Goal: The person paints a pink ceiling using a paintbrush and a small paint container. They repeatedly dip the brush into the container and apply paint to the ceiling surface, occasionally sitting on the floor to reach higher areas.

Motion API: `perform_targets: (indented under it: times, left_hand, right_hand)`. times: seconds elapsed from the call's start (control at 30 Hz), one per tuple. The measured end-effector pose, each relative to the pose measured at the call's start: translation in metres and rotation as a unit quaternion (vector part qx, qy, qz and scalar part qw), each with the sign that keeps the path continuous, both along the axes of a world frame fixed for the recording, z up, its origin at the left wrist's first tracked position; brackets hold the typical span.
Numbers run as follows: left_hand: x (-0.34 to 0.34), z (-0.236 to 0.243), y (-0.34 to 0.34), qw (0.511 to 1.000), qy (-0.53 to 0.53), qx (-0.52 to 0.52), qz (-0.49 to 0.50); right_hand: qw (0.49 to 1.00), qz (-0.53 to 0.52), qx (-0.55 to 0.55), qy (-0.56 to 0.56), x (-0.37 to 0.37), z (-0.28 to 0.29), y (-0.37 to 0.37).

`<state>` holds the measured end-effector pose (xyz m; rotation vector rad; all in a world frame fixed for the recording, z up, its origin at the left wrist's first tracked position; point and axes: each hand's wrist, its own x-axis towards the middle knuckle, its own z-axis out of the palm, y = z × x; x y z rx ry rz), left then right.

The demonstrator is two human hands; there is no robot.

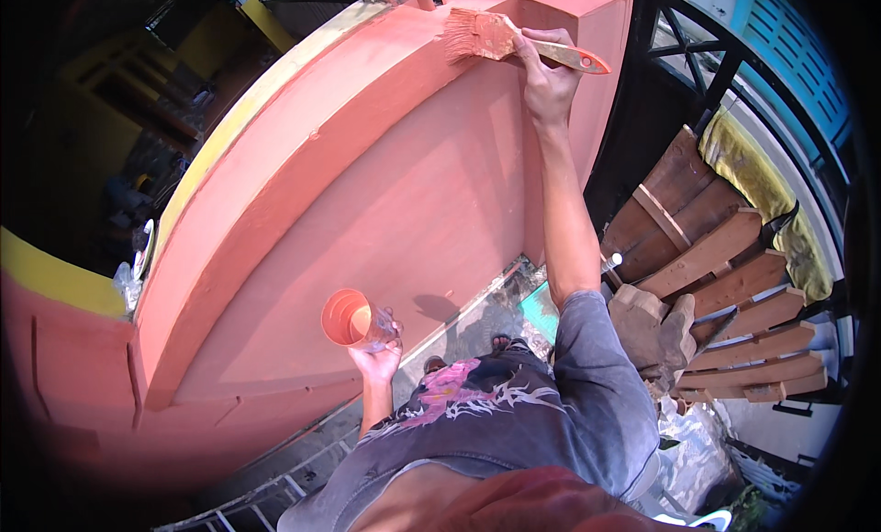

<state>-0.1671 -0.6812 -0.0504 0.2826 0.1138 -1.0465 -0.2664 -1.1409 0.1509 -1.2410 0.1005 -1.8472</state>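
Observation:
My right hand [549, 87] is closed round the handle of a wide paintbrush [496, 36], its bristles coated in coral paint. The bristles press against the upper ledge of a coral-painted wall [395, 201], beside a recess near the top. Lower down, my left hand [381, 353] grips a plastic cup [347, 318], tilted so that its coral-stained inside shows. How much paint the cup holds I cannot tell. A yellow strip [266, 78] runs along the outer edge of the curved ledge.
On the right, several wooden planks [734, 275] lean by a dark metal gate [684, 50], with a yellowish cloth [748, 165] draped over them. A ladder [266, 500] lies at the lower left. Near my feet is a turquoise piece [540, 312] on the ground.

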Motion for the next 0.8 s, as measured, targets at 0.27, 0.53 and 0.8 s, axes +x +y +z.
perform_targets:
  times: [0.27,0.53,0.8]
  left_hand:
    - [0.002,-0.007,-0.001,1.000,0.000,-0.002,-0.003]
    - [-0.001,-0.004,-0.006,1.000,0.005,0.012,0.001]
    - [-0.003,-0.007,-0.005,1.000,0.000,-0.014,-0.004]
  right_hand:
    - [0.919,-0.312,-0.178,0.163,-0.007,0.007,0.001]
    - [0.924,-0.347,-0.155,0.026,-0.009,0.021,0.006]
    - [0.937,-0.299,-0.174,0.046,-0.003,0.001,0.007]
